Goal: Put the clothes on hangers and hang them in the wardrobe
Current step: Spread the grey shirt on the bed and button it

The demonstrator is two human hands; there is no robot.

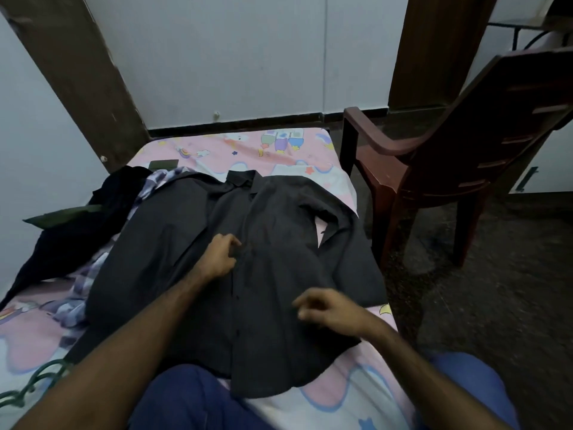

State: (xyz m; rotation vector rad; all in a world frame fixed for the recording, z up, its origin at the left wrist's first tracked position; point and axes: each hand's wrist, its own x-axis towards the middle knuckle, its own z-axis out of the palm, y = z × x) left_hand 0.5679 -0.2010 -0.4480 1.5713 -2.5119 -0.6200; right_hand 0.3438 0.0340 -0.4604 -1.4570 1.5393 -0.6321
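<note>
A dark grey button shirt [279, 231] lies spread front-up on the bed, collar toward the far end. My left hand [218, 256] pinches the shirt's front placket at chest height. Lower right over the shirt, my right hand [328, 308] hovers with loosely curled fingers and holds nothing. A green hanger [37, 383] lies on the sheet at the lower left, partly behind my left forearm. Under the shirt's left side is a purple checked garment [77, 305], and a black garment [93, 225] is piled beyond it.
The bed has a pink cartoon-print sheet [279, 147]. A dark red plastic chair [459, 156] stands close by the bed's right side on the dark floor. A dark phone-like object [163, 164] lies near the far left corner. White walls and brown wooden frames are behind.
</note>
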